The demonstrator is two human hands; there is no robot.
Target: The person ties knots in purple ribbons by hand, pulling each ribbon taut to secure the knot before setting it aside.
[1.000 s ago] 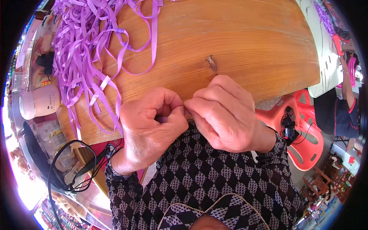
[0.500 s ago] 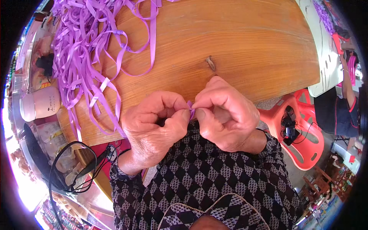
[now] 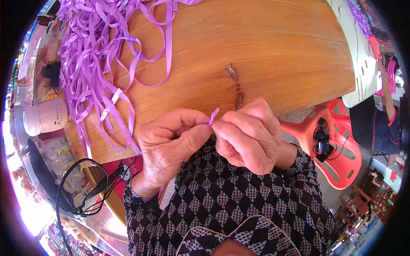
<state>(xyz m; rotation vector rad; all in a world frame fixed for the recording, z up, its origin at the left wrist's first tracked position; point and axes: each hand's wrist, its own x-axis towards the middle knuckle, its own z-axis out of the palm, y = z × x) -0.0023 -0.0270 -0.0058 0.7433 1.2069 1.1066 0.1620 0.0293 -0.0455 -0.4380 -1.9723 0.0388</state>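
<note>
Both the left hand [image 3: 171, 143] and right hand [image 3: 250, 134] pinch a short purple ribbon [image 3: 212, 116] between them, its tip pointing up toward the tabletop [image 3: 265, 47].

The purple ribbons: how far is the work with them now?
Done: two or three strands in the ribbon pile already carry small knots. In hand: the left hand and right hand pinch one short ribbon piece between their fingertips, over the table edge. Left: most of the pile lies loose and tangled.
</note>
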